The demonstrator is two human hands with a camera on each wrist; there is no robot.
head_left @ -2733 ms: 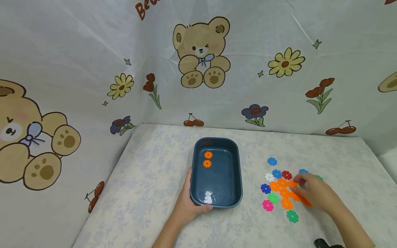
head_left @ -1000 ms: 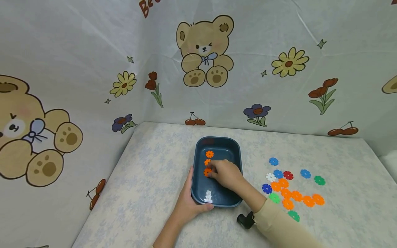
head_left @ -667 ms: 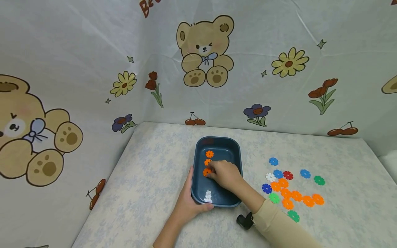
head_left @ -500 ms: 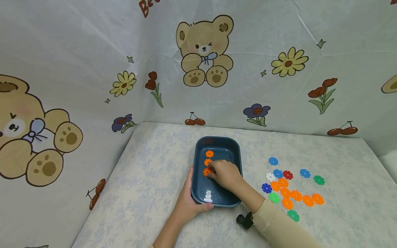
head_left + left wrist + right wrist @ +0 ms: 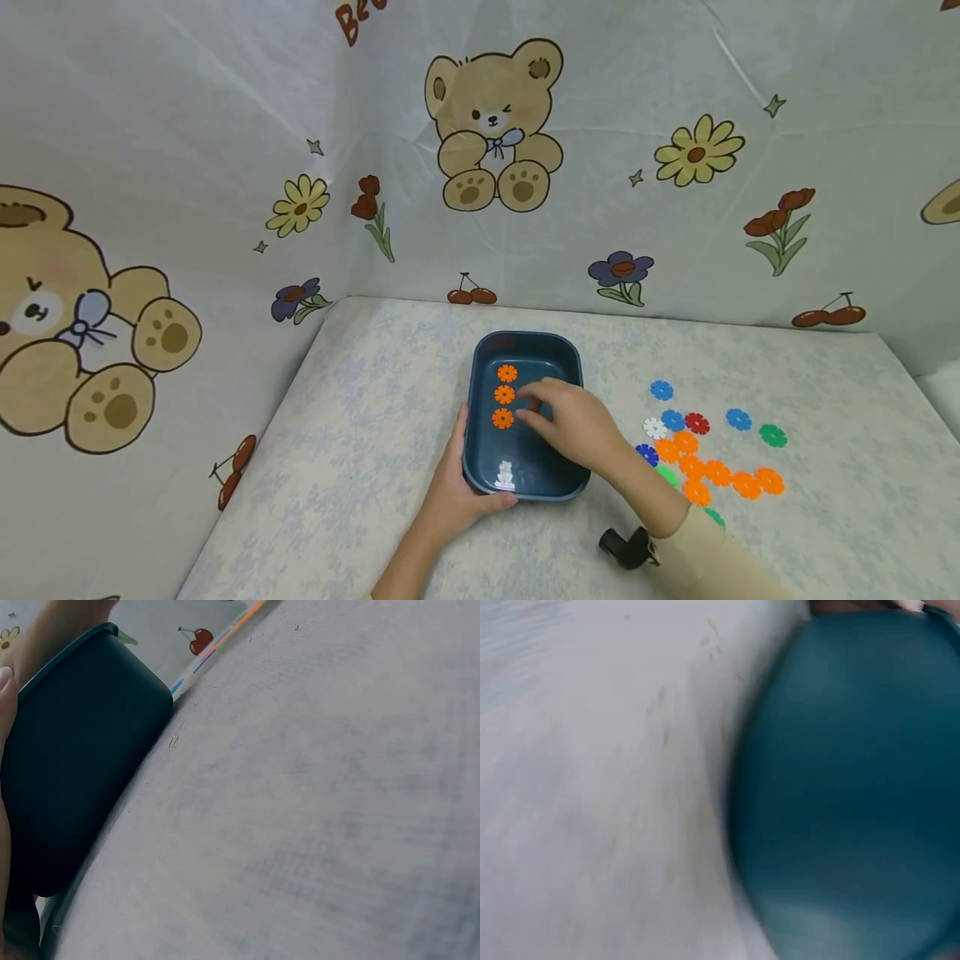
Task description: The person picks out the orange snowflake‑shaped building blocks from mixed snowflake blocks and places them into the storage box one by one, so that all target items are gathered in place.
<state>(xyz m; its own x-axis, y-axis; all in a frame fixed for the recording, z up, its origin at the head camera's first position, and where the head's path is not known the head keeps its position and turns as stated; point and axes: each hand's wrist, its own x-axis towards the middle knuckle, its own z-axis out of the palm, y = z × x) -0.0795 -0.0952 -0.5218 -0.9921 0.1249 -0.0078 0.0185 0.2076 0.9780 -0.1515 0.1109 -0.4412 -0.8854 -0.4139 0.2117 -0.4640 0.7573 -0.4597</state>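
Orange discs [image 5: 505, 395] form a column of three in the tray [image 5: 540, 473]; the right hand [image 5: 576, 422], just drawn back, leaves the nearest disc [image 5: 502, 418] placed, its fingers parted, holding nothing; the left hand [image 5: 453, 500] grips the tray

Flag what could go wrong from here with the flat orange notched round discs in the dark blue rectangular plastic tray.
The right hand is right beside the row of three orange discs, so it might nudge one out of line. The left hand holds the tray only around its near-left corner; a bump could swivel it. The loose orange discs lie bunched together, so a later pick might drag a neighbour.
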